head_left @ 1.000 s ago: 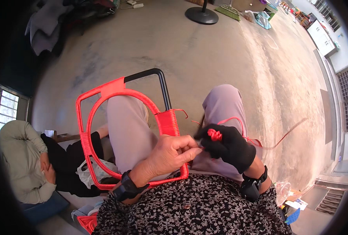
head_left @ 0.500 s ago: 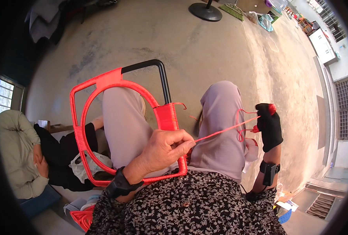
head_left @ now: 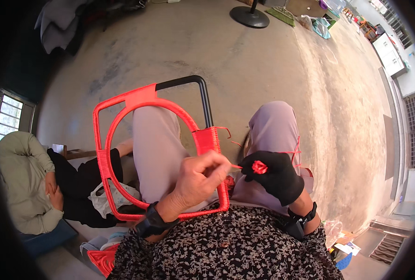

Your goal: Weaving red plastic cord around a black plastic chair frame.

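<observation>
On my lap rests a squared metal frame (head_left: 207, 140) with a round inner ring, mostly wrapped in red cord; its upper right corner is bare black tube (head_left: 203, 91). My left hand (head_left: 198, 182), bare, is beside the frame's right side, thumb and fingers pinched on a short stretch of red cord (head_left: 236, 166). That cord leads to my right hand (head_left: 277, 179), in a black glove, whose fingers are closed around a small red cord bundle (head_left: 259, 167). Loose cord (head_left: 297, 151) trails above the glove. Another red bundle (head_left: 229, 182) partly shows between my legs.
At the left sits another person (head_left: 23, 182) with hands together, near a white plastic bag (head_left: 114, 198). A red wrapped piece (head_left: 102, 259) lies at lower left. A round black stand base (head_left: 249, 17) and a green broom (head_left: 281, 16) are far off.
My right hand has come in from the far right, close to my left hand. The stretched cord between them has become short. The left hand stays beside the frame.
</observation>
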The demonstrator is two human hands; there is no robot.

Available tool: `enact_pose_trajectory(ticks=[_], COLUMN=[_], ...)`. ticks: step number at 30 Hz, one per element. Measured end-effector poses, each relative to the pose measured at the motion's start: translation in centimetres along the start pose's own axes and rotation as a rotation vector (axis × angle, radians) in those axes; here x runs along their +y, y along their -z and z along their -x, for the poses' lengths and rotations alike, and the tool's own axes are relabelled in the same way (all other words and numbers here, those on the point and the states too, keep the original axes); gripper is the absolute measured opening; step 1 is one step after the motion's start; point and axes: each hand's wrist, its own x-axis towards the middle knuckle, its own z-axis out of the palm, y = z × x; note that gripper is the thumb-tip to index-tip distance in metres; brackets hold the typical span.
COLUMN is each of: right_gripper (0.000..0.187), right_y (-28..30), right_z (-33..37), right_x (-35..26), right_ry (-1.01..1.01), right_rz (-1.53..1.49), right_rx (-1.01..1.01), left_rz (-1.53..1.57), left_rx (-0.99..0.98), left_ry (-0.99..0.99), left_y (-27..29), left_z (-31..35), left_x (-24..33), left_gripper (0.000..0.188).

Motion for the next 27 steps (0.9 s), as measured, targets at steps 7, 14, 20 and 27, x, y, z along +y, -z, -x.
enact_pose_trajectory(ticks=[7,14,20,27], right_gripper=[0.011,0.011,0.011,0.013], right_y=[3.5,3.7,3.7,4.0], right_z=[0.0,0.0,0.6,0.8], right_x=[2.6,3.7,4.7,5.5], right_ry=[-0.277,-0.167,-0.14,-0.092], right_rz=[-0.376,-0.449,-0.434,-0.522], right_rx=[0.492,0.546,0.62,0.66], left_rz=[0.178,0.429,0.355,0.398], left_rx=[0.6,0.406,0.332,0.232], left_ry=[0.092,0.091,0.078,-0.258], left_y=[1.7,1.2,5.1,7.4], left_z=[-1.1,-1.5,-1.2,-1.4], left_x=[-1.0,1.5,6.8,13.4], left_gripper=[0.037,0.039,0.03,0.062])
